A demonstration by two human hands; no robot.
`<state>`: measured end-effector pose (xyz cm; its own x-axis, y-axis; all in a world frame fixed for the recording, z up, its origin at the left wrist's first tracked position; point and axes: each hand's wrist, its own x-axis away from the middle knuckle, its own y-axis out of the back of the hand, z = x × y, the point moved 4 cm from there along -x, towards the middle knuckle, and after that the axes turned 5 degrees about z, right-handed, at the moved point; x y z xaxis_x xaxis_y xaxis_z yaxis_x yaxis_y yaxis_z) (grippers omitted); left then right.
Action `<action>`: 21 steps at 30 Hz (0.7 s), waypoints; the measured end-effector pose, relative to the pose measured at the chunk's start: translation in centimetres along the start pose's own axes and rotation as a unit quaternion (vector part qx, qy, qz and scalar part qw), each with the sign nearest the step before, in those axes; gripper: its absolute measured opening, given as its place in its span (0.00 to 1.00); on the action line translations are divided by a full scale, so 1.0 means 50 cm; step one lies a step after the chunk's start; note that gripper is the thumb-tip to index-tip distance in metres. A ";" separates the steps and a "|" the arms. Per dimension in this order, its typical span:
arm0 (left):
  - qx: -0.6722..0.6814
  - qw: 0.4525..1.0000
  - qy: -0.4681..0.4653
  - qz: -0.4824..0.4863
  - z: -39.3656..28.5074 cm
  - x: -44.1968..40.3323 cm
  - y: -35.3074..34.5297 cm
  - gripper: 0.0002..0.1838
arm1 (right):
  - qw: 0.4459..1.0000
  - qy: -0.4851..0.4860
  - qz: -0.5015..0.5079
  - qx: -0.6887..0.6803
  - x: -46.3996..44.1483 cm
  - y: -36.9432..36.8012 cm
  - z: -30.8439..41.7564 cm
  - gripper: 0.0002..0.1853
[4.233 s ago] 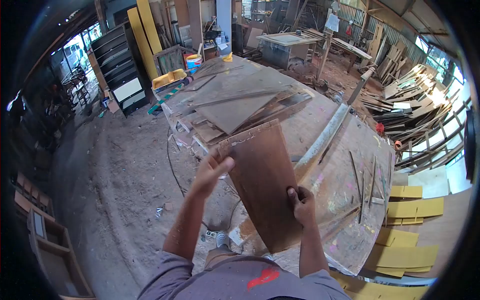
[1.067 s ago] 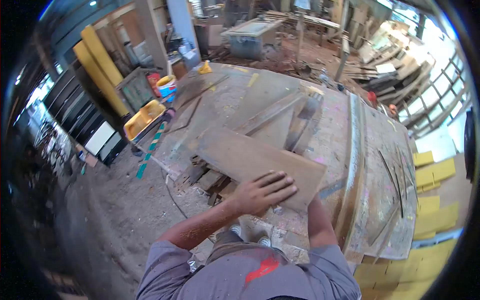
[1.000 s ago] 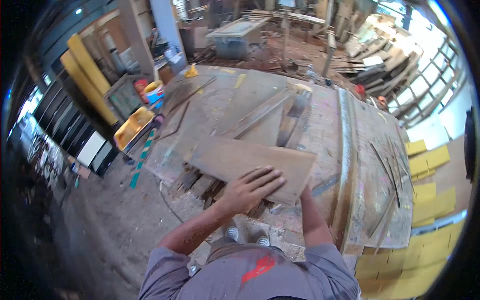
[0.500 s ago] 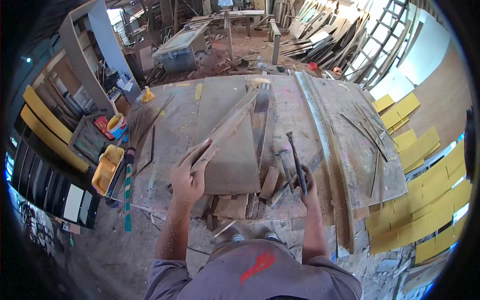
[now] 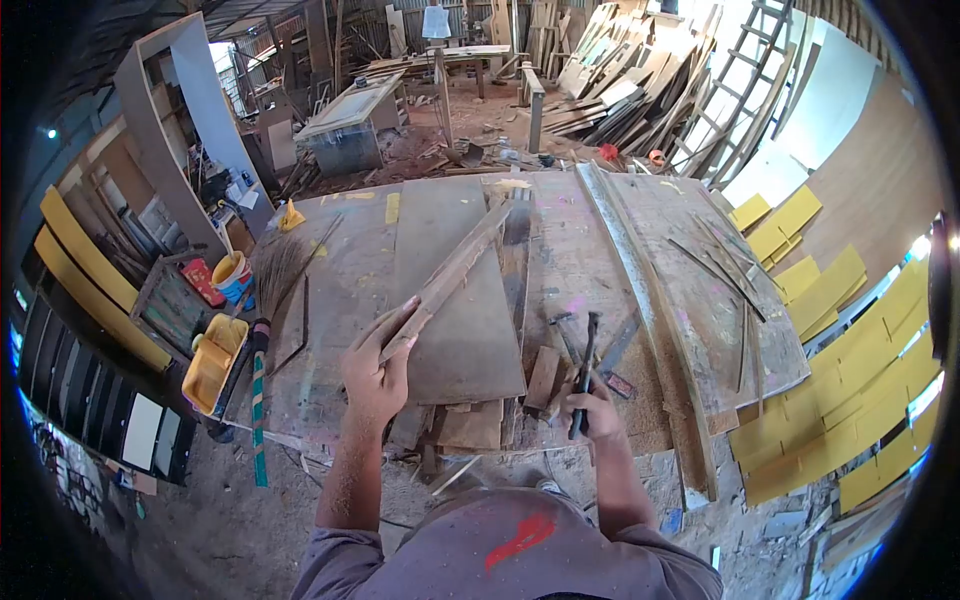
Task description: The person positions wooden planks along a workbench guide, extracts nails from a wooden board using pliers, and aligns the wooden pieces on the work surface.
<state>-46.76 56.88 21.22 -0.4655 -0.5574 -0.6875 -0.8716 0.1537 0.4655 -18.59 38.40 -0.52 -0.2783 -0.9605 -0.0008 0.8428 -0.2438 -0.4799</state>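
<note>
My left hand is closed around the near end of a long narrow wooden strip, which slants away to the upper right over a flat board. In my right hand is a long dark tool with a small widened head, held upright near the front of the worktable; its exact kind is unclear. Just behind that tool lies a hammer, partly hidden. A flat grey blade-like piece and a small red-and-black object rest beside my right hand. A short wood block is left of it.
A long sawdust-covered channel crosses the worktable on the right. Thin sticks lie beyond it. A broom, a yellow tray and a bucket stand at the left. Yellow panels line the right side.
My right hand has moved left and nearer to my body with the dark tool, uncovering the red-and-black object. My left hand still holds the strip, which is slightly shifted. The view has tilted up a little.
</note>
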 end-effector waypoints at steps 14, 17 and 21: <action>0.021 0.999 -0.011 0.024 -0.031 0.026 -0.043 0.17 | 0.925 -0.015 0.188 0.330 0.008 -0.225 0.268 0.21; 0.024 0.999 -0.034 0.024 -0.039 0.027 -0.046 0.17 | 0.882 0.008 0.158 0.443 0.022 -0.242 0.307 0.20; 0.044 0.998 -0.020 0.027 -0.051 0.026 -0.051 0.16 | 0.795 0.105 0.114 0.587 0.034 -0.248 0.361 0.15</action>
<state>-44.74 53.67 20.59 -0.5170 -0.5128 -0.6854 -0.8540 0.2545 0.4538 -21.19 37.38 21.25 -0.0247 -0.9842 -0.1753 0.6980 -0.1425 0.7017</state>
